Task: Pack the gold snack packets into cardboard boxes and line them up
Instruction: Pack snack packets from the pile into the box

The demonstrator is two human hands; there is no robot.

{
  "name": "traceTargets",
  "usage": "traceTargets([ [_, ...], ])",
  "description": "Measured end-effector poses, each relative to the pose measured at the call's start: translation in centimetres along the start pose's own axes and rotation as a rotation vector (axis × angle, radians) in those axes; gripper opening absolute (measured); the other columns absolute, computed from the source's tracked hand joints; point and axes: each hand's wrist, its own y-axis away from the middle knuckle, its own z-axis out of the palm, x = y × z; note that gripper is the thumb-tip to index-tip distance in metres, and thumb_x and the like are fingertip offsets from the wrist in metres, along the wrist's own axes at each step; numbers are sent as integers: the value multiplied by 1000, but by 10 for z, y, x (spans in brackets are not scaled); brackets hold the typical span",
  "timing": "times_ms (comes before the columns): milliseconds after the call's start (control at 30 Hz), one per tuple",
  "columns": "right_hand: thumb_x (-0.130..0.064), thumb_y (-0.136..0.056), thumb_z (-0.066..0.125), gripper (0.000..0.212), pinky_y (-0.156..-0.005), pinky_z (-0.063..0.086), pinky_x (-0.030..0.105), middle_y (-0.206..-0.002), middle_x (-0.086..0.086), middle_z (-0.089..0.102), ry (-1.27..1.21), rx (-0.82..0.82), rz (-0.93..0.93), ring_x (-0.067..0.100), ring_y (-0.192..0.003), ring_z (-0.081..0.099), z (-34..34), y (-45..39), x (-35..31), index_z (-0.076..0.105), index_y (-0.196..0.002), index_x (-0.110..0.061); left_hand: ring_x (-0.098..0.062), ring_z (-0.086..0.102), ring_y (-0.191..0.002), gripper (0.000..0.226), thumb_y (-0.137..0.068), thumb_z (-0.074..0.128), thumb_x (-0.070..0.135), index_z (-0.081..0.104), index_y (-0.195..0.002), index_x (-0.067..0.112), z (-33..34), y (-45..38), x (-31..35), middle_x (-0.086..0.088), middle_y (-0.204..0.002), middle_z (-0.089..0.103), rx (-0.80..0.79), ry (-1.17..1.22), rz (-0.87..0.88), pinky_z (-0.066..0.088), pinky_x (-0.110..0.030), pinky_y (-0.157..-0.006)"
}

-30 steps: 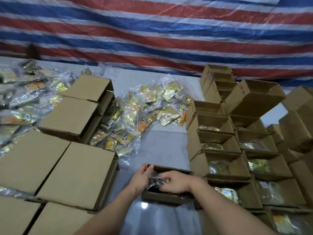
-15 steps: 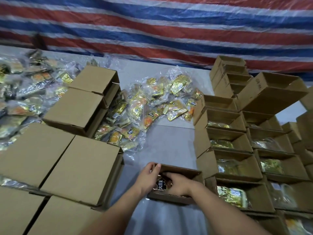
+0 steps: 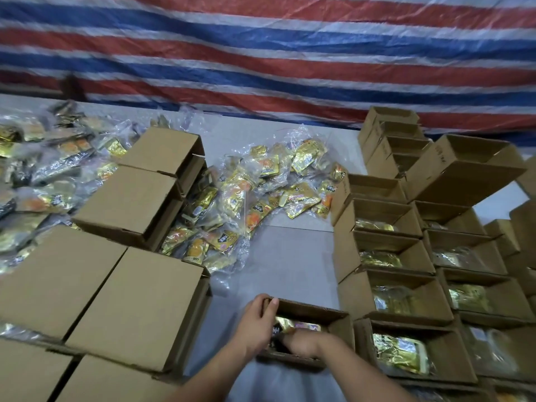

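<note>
Head view showed the left hand (image 3: pixel 256 323) gripping the open box (image 3: pixel 338 322) wall, right hand (image 3: pixel 301 345) pressing packets (image 3: pixel 285 324) inside, grip unclear; overstuffing could tear the wall.

A bare table strip (image 3: pixel 293 256) runs between closed boxes (image 3: pixel 136 303) and open boxes (image 3: pixel 385 250), blocked farther back by packets (image 3: pixel 261 192).

Head view (only one): looks forward-down, close over table (image 3: pixel 290 256).

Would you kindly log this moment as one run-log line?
left hand: grips box rim | right hand: inside box on gold packets
</note>
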Motion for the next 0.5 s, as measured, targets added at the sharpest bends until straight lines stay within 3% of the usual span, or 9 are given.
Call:
traceTargets([
  [67, -48, -99, 38, 43, -77, 37, 24, -118, 10, 67, -50, 168, -10, 24, -112, 61, -5, 1, 4, 67, -102, -16, -16, 53, -78, 20, -100, 47, 39, 55, -90, 24, -1, -1, 2, -2, -85, 55, 4, -3, 7, 44, -31, -75],
  [100, -43, -98, 42, 37, -72, 37, 23, -105, 7, 70, -92, 237, -22, 24, -106, 64, -6, 1, 8, 65, -86, -17, -17, 52, -77, 20, -100, 47, 38, 55, -90, 23, -1, -1, 2, -3, -84, 55, -1, 1, 6, 43, -32, -73],
  [167, -38, -98, 43, 33, -69, 36, 20, -97, 2, 67, -147, 275, -26, 23, -105, 65, -12, 6, 14, 59, -75, -21, -19, 51, -76, 20, -100, 46, 38, 55, -93, 22, -2, -1, 3, -5, -85, 55, -23, 5, -1, 42, -33, -72],
  [233, -41, -101, 37, 38, -81, 39, 19, -121, 7, 66, -114, 198, -25, 22, -118, 59, -15, 12, 14, 68, -104, -18, -21, 53, -79, 20, -100, 46, 40, 55, -96, 23, -2, -1, 4, -5, -88, 55, -37, -7, -5, 43, -33, -74],
  [267, -45, -102, 33, 46, -94, 40, 21, -136, 9, 59, -90, 176, -27, 23, -127, 54, -15, 13, 14, 64, -123, -17, -22, 55, -84, 20, -100, 46, 40, 55, -97, 23, -3, -1, 4, -4, -90, 56, -32, -24, 0, 44, -33, -78],
  [333, -52, -102, 27, 55, -112, 33, 28, -152, 10, 45, -72, 172, -40, 24, -139, 42, -13, 13, 13, 51, -142, -22, -22, 57, -95, 19, -100, 46, 41, 55, -99, 24, -4, 0, 4, -3, -95, 57, -23, -61, 3, 45, -33, -89],
  [400, -50, -102, 29, 53, -117, 29, 30, -156, 6, 39, -51, 207, -61, 24, -142, 37, -10, 16, 11, 44, -148, -26, -18, 59, -96, 21, -99, 47, 43, 55, -102, 23, -5, 2, 4, -6, -100, 61, -38, -78, -12, 47, -32, -94],
  [500, -43, -98, 44, 47, -114, 31, 25, -148, -3, 49, -124, 325, -145, 14, -139, 40, -12, 24, 11, 56, -138, -21, -6, 63, -98, 34, -97, 42, 53, 54, -112, 26, -13, -4, 14, -5, -114, 62, -24, -91, -60, 47, -19, -85],
])
